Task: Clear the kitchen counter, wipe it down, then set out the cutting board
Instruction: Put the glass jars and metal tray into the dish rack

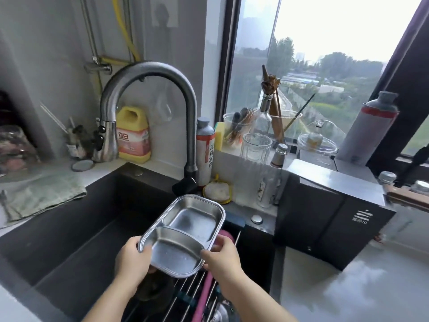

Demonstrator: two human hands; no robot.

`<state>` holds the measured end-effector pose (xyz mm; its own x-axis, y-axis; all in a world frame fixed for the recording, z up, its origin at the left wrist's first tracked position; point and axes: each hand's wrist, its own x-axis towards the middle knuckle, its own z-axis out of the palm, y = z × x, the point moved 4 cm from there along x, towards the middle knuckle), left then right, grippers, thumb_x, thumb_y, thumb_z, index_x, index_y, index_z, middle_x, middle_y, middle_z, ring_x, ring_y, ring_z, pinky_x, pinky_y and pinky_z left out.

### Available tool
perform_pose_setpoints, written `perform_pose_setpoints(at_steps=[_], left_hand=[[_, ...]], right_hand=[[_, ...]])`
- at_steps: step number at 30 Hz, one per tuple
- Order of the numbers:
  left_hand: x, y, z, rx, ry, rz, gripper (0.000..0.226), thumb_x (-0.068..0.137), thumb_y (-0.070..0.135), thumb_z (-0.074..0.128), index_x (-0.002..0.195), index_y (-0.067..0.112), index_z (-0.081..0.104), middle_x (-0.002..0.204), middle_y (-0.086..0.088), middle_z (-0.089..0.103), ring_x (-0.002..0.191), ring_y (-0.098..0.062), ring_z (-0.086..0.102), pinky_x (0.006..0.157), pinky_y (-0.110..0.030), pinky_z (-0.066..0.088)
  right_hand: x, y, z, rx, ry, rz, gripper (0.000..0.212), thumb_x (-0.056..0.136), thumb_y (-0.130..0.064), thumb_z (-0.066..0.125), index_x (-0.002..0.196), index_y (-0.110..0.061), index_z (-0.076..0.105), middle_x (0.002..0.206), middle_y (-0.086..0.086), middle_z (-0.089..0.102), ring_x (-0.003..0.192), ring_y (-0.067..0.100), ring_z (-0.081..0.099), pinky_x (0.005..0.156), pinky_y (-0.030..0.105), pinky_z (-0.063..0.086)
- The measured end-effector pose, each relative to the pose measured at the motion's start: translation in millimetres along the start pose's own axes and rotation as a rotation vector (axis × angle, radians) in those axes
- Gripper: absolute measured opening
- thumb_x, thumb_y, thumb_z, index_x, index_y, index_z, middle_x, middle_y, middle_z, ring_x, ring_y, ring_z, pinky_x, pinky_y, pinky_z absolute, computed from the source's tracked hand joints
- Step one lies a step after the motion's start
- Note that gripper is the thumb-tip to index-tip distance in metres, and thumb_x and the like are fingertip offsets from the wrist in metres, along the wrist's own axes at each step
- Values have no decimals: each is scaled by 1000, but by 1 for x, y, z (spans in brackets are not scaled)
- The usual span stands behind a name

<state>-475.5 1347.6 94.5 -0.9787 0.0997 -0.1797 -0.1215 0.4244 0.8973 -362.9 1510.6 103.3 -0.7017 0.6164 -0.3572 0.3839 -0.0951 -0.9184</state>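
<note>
**Materials and Finishes**

- Divided tray (192, 219): polished metal, glossy and reflective.
- Faucet (148, 72): brushed metal, satin sheen.
- Sink basin (69, 240): dark, matt.
- Dishcloth (44, 196): pale green woven cloth, rumpled.
- Detergent jug (133, 133): smooth yellow plastic.
- Tumbler (255, 146): clear ribbed glass.
- Countertop (359, 287): pale, smooth, glossy.
</note>
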Motion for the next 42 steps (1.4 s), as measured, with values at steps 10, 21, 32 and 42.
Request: perform_pose_setpoints(at_steps=[10,21,32,42], left_hand=[[-16,15,-6,263,115,35,52,84,29,51,133,17,38,127,-20,48,114,-36,47,89,-46,40],[-173,32,109,169,-399,444,14,78,18,62,91,24,63,71,7,58,65,-10,56,69,-32,50],[-334,41,218,333,-807,577,33,74,20,66,74,46,46,57,11,60,61,15,52,65,-24,41],[-546,48,332,360,-1114,843,43,62,7,75,86,41,64,58,14,59,59,6,55,54,-6,41]], right_hand=[[-5,14,-13,9,-22,32,70,74,-14,64,137,-19,32,101,4,58,93,23,64,88,39,55],[-93,69,-121,40,186,38,28,81,-10,59,107,-17,51,76,2,59,68,17,63,69,31,50],[-253,170,-326,53,650,79,21,76,-4,66,85,-21,59,59,-2,65,52,14,66,57,22,45],[-406,274,-508,69,1168,135,23,74,-4,70,77,-24,58,65,-3,61,48,3,55,54,11,42]])
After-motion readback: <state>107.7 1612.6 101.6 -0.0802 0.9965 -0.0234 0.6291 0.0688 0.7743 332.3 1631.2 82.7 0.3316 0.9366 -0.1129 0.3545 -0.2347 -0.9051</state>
